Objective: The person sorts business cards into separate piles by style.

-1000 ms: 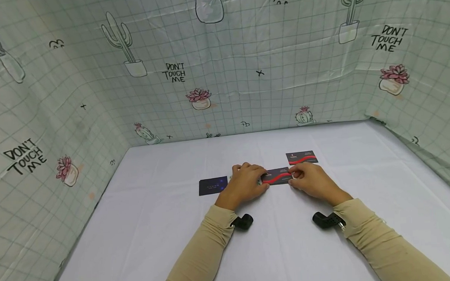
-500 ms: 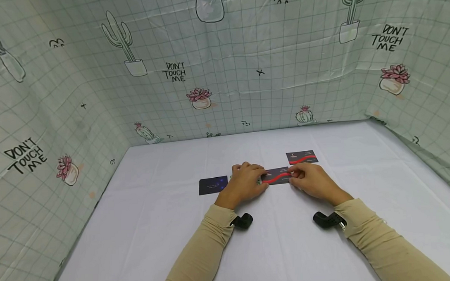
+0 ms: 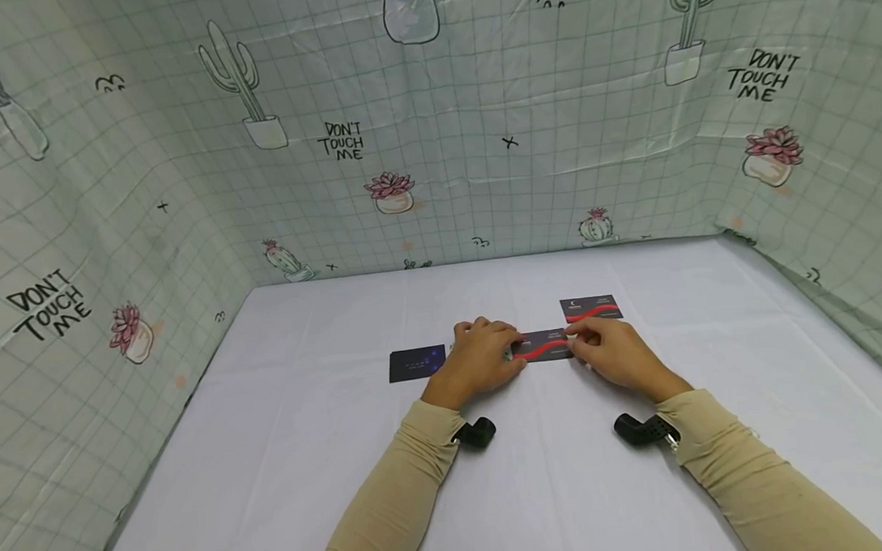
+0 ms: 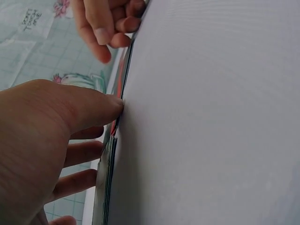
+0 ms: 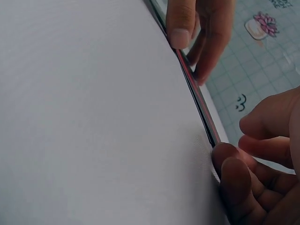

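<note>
A dark grey business card (image 3: 541,346) with a red wave lies between my hands, on top of at least one other whose edge shows in the wrist views. My left hand (image 3: 480,355) holds its left end, with the thumb (image 4: 110,107) at the near edge and the forefinger at the far edge. Under that palm, mostly hidden, is a pale-topped stack of cards (image 4: 104,187). My right hand (image 3: 611,351) has its fingers curled at the card's right end, thumb at the near corner and fingertips (image 5: 225,154) against the end.
A matching red-wave card (image 3: 591,307) lies just behind my right hand. Left of my left hand sits a small pile of dark cards with blue specks (image 3: 417,363). A white cloth (image 3: 271,411) covers the table, and a cactus-print curtain (image 3: 481,177) rises behind it.
My right hand's fingers have shifted very slightly at the card's right end. The left hand and the other cards have stayed in place.
</note>
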`<state>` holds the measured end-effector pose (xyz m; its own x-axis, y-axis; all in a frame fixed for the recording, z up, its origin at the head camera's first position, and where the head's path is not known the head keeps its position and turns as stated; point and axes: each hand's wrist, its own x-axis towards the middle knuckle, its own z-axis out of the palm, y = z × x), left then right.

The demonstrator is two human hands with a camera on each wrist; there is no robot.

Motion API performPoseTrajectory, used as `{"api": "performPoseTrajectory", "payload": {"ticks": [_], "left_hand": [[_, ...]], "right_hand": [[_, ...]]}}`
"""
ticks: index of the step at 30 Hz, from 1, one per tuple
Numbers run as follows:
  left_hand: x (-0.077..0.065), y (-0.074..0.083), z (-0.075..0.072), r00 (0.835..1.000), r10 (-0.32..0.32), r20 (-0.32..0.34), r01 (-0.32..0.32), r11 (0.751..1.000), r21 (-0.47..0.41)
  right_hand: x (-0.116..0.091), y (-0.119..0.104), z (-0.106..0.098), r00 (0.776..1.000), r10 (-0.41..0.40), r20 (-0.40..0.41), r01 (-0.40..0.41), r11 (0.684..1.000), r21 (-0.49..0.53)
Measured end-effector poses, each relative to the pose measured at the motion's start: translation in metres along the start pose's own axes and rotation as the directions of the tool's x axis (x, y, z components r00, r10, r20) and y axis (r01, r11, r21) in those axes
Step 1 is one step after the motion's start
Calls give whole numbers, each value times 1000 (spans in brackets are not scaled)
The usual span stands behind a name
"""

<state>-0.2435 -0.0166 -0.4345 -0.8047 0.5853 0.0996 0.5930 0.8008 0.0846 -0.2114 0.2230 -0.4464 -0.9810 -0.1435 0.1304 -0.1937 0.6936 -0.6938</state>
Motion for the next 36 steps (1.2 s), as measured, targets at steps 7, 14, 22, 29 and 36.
{"api": "performPoseTrajectory", "payload": {"ticks": [7,14,22,29,36], "left_hand": [[3,3,-5,1000,-18,0,18,998,-66],[17,11,-14,1000,-17,26,20,992,-127],[44,33,-15,995,-49,91,55,996,-73],[64,50,-15,991,-123,62,122,992,8],[75,61,-11,982,-164,93,159,985,61]], "right_hand": [[4,9,-19,998,54,16,-55,996,71],[7,23,-44,990,133,-46,-134,991,-4],[10,32,-52,987,127,-94,-143,972,-186],[11,40,-50,989,130,-76,-144,961,-235],[10,42,-43,986,150,-75,-166,933,-318]]}}
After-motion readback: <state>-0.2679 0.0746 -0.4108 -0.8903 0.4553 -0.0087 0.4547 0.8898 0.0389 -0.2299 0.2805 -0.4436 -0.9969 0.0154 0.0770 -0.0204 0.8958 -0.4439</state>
